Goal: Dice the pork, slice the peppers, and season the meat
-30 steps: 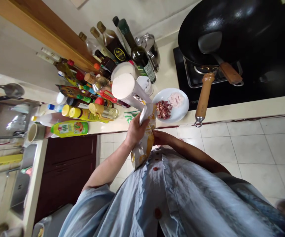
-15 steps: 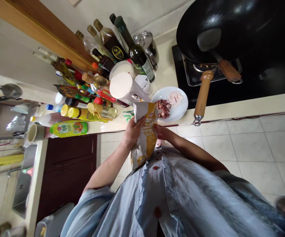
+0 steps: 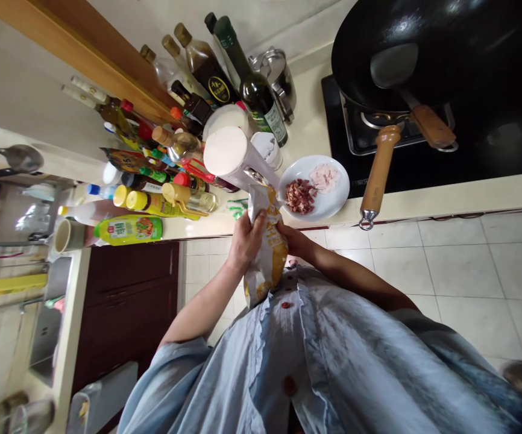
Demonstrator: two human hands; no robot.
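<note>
A yellow and white printed plastic bag is held between my two hands, close to my shirt front. My left hand grips its left side, thumb lying across the front. At the right edge my right hand has its fingers closed on the bag; some of them are hidden behind it. What is inside the bag does not show. Just beyond, at the counter edge, lies a white plate with chopped dark red meat and pale pinkish-white pieces.
A black wok with a wooden handle sits on the stove, a spatula resting in it. Several bottles crowd the counter to the left, among them a dark green bottle. A white canister stands behind the bag.
The bag has tilted and its top has shifted slightly, so more of the dark red meat shows. Both hands keep hold of it. The view has moved a little.
</note>
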